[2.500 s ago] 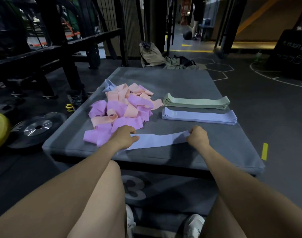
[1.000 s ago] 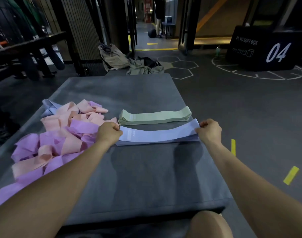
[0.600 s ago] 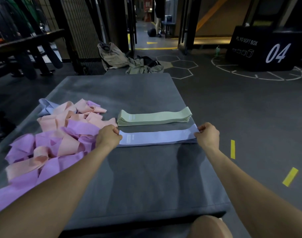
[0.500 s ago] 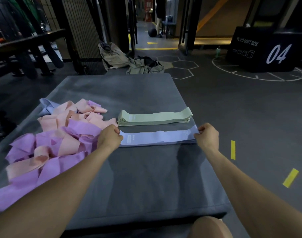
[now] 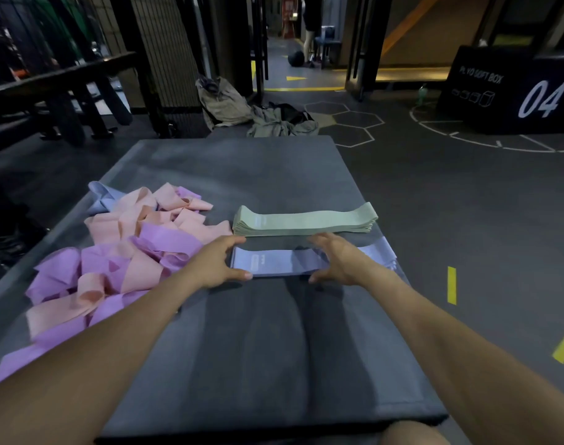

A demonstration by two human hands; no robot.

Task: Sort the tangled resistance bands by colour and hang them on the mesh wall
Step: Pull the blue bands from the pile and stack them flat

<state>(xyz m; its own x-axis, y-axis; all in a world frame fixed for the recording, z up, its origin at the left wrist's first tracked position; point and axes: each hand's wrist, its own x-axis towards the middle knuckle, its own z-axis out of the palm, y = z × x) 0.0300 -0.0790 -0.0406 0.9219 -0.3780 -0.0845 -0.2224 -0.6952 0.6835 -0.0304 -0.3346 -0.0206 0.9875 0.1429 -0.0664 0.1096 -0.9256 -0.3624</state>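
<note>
- Looking down from a head-worn camera, two bare forearms reach forward over a dark grey padded counter in a dim gym.
- A stack of lavender-blue bands lies flat across the middle of the counter, running left to right.
- The left hand sits at the left end of this stack, fingers spread and gently bent, with the forefinger along the far edge and the thumb at the near edge; they frame the end without closing round it.
- The right hand is on the stack right of its middle, fingers likewise splayed and only slightly bent, thumb at the near edge. Whether the palm presses down cannot be told. The stack's right end shows beyond the wrist.
- Just behind, lying parallel and apart by a narrow strip of counter, is a neat stack of pale green bands.
- To the left, a loose tangled heap of peach and purple bands covers the left side of the counter, its nearest edge close to the left hand. One lavender-blue band pokes out at the heap's far corner.
- On the floor beyond the counter lie a beige bag and crumpled clothing.
- At far right stands a black box marked "04".
- Yellow tape marks dot the floor on the right.
</note>
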